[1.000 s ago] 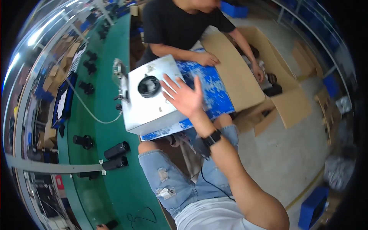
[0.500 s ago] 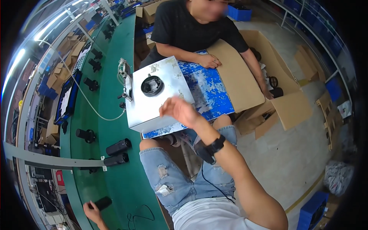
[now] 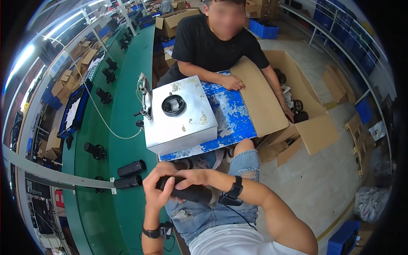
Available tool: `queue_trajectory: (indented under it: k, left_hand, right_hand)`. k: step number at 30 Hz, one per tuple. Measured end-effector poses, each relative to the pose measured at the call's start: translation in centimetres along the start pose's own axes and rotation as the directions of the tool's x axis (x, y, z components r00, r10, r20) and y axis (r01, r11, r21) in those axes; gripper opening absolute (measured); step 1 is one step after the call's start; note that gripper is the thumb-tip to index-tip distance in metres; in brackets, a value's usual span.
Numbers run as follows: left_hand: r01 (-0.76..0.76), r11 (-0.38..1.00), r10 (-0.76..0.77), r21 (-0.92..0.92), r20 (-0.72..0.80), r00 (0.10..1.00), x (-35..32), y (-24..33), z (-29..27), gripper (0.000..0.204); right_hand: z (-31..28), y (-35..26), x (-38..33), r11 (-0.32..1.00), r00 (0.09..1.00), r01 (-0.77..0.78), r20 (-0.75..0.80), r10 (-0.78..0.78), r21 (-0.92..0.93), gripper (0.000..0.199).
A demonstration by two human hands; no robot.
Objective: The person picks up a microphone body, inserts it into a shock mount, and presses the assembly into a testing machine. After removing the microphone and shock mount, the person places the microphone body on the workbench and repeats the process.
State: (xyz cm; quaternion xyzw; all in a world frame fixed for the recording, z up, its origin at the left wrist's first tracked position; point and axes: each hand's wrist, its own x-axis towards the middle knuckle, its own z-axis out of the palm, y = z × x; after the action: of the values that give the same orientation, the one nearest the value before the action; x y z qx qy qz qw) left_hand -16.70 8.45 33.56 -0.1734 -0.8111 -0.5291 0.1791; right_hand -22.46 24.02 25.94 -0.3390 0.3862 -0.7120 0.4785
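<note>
**Both hands on one black cylinder, over the lap**

Left hand [image 3: 158,192] and right hand [image 3: 193,177] both wrapped around a single black cylinder [image 3: 191,194], held level above the knees, just short of the counter [image 3: 127,85] edge. Two more black cylinders [image 3: 131,168] lie side by side on the green counter near the left hand. One grey metal box [image 3: 180,117] with a round black fitting [image 3: 173,105] on top. Roughly five smaller black parts further along; too small to count for certain. One co-worker opposite, one open cardboard box [image 3: 293,106].

Both hands [image 3: 170,185] clasped together, fingers curled
</note>
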Motion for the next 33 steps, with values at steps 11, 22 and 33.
queue_trajectory:
  k: [11, 22, 33]
  left_hand:
    - [0.432, 0.816, -0.422, -0.385, 0.114, 0.899, -5.6, -4.1, 7.4, 0.051]
    - [0.475, 0.246, -0.367, -0.845, 0.373, 0.852, -3.3, -5.5, 5.4, 0.067]
    - [0.384, 0.342, -0.451, -0.858, 0.208, 0.868, 1.2, -6.3, 5.8, 0.055]
  right_hand:
    - [-0.7, -2.8, -0.9, 0.901, 0.736, 0.433, -0.572, -0.362, -0.013, 0.049]
    - [-4.0, -5.3, -0.6, 0.795, 0.803, 0.559, -0.391, -0.449, 0.236, 0.075]
    - [-7.0, -8.1, -0.1, 0.774, 0.71, 0.634, -0.404, -0.577, 0.008, 0.069]
